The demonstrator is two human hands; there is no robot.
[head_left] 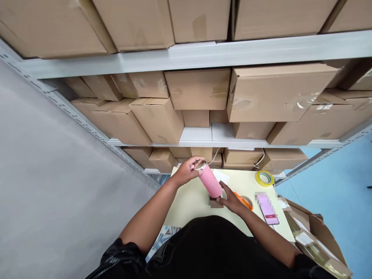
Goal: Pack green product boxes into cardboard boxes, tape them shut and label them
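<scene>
One pink bottle (210, 182), tilted, L hand at the lid end

L hand (185, 171) is wrapped round the top, thumb on the near side, pinching the bottle at its shiny lid (201, 165); prob. held there b/c one hand can then control the tilt. R hand (232, 199) is by the base, thumb & fingers apart; can't tell if they press on it or just hover. Prob. placed low to steady that end.

Bottle slants above the pale yellow table (186, 209), lid up-left, base down-right, w/ a small brown box (217, 204) right under the base; can't tell if they touch.

Next out: white paper (221, 176) behind the bottle. Orange tape dispenser (243, 199) is just beyond R hand, prob. for easy reach. Farther R, phone (269, 211) lies screen up, prob. so it's readable at a glance; yellow tape roll (265, 184) is flat near the back edge, so no rolling off.

Beyond, a metal rack (203, 144) w/ brown cartons (200, 89) packed close, prob. to save space. Open carton (312, 232) sits R of the table, out of the work area.
</scene>
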